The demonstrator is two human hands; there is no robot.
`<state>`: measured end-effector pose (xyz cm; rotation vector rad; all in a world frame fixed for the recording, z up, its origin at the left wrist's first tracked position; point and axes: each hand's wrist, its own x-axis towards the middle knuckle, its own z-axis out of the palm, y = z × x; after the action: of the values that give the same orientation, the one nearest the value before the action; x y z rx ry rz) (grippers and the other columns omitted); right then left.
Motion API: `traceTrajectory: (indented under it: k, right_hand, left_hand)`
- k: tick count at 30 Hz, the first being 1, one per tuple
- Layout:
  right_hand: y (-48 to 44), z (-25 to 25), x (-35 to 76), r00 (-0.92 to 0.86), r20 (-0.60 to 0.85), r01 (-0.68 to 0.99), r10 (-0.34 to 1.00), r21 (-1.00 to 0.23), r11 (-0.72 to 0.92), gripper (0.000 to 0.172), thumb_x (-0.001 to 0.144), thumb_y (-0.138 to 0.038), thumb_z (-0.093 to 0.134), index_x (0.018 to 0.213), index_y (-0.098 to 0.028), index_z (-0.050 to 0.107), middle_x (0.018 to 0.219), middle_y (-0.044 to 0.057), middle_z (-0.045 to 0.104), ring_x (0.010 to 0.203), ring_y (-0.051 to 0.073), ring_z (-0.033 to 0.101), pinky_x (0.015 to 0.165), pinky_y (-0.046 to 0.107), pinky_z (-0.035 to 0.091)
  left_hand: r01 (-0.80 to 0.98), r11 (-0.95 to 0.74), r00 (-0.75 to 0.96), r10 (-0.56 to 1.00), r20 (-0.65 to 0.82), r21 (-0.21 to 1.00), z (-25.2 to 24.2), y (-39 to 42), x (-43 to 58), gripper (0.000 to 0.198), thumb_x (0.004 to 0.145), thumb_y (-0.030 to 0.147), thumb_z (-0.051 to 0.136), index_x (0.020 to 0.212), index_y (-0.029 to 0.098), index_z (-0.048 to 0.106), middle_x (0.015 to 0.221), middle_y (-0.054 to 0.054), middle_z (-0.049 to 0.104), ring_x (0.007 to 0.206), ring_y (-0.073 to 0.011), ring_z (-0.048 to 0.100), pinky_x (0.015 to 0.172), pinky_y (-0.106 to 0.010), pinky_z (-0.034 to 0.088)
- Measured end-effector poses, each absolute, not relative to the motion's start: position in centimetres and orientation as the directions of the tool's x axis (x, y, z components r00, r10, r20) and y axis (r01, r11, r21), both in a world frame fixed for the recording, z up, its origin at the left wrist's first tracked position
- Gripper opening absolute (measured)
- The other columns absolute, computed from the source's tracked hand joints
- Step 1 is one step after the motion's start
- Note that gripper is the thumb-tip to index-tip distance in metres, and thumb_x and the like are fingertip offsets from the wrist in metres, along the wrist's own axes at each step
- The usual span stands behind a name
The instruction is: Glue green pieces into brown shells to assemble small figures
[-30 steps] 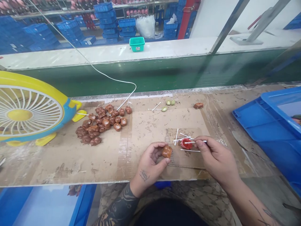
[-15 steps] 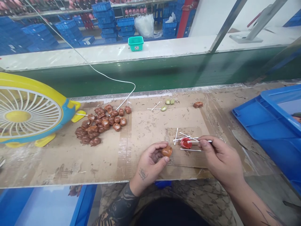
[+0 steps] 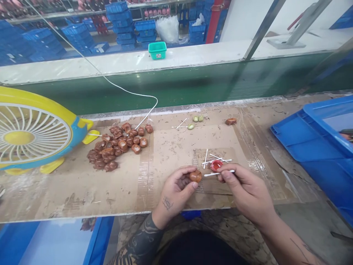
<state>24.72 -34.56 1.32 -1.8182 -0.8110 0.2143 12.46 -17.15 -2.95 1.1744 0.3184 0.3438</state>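
Observation:
Between the thumb and fingers of my left hand point(image 3: 178, 189) is a small rounded brown piece point(image 3: 195, 176) with a glossy surface. My right hand point(image 3: 245, 187) pinches a white cotton swab point(image 3: 219, 173), its tip pointing left toward the brown piece, a small gap apart. Just behind the swab stands a small pot of red paint point(image 3: 216, 165), partly hidden by my right fingers. Several more cotton swabs point(image 3: 205, 159) lie around the pot on a cardboard piece point(image 3: 228, 152).
A heap of brown pieces point(image 3: 118, 145) lies on the left beside a yellow fan point(image 3: 79, 127). Farther back are green pieces point(image 3: 196, 118), crossed swabs point(image 3: 181, 124) and one brown piece point(image 3: 231, 121). A blue crate point(image 3: 303, 136) stands at the right; a green basket point(image 3: 157, 50) sits on the ledge.
My right hand has moved left and slightly down, carrying the swab away from the paint pot toward the brown piece. My left hand stays nearly in place, the piece slightly turned.

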Motion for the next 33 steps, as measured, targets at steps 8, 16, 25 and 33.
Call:
traceTrajectory:
  k: [8,16,25,33]
  right_hand:
    - [-33.3,0.5,24.8,0.659,0.231,0.497,0.716,-0.848,-0.184,0.016,0.107,-0.027,0.052,0.098,-0.026,0.064,0.081,-0.005,0.064,0.075,0.011,0.061,0.07,0.023,0.046]
    - [-34.4,1.3,25.4,0.653,0.342,0.57,0.676,-0.809,-0.142,0.013,0.106,-0.025,0.054,0.101,-0.027,0.066,0.087,-0.004,0.068,0.081,0.012,0.066,0.075,0.023,0.049]
    - [-35.6,0.3,28.0,0.743,0.297,0.63,0.6,-0.614,-0.477,0.02,0.104,-0.034,0.053,0.095,-0.024,0.069,0.087,0.0,0.076,0.077,0.019,0.07,0.07,0.029,0.05]
    - [-35.5,-0.1,27.9,0.75,0.31,0.629,0.584,-0.607,-0.486,0.021,0.104,-0.036,0.053,0.096,-0.024,0.068,0.088,0.001,0.076,0.078,0.019,0.07,0.071,0.03,0.049]
  left_hand:
    - [-0.083,0.326,0.911,0.407,-0.06,0.942,-2.6,-17.0,12.4,0.032,0.086,0.027,0.083,0.117,0.024,0.076,0.118,-0.007,0.072,0.102,-0.0156,0.07,0.089,-0.025,0.058]
    - [-0.12,0.386,0.896,0.439,-0.068,0.915,-2.9,-17.0,12.8,0.031,0.092,0.037,0.077,0.118,0.02,0.071,0.09,-0.004,0.076,0.075,-0.0115,0.069,0.068,-0.022,0.057]
    - [-0.13,0.329,0.897,0.441,-0.03,0.935,-3.6,-17.0,12.7,0.041,0.087,0.031,0.083,0.126,0.027,0.072,0.125,-0.009,0.062,0.091,-0.0138,0.067,0.075,-0.024,0.058]
    - [-0.071,0.393,0.903,0.416,-0.109,0.917,-3.3,-17.4,12.6,0.051,0.078,0.018,0.087,0.124,0.024,0.064,0.114,-0.006,0.067,0.089,-0.0119,0.067,0.078,-0.022,0.055]
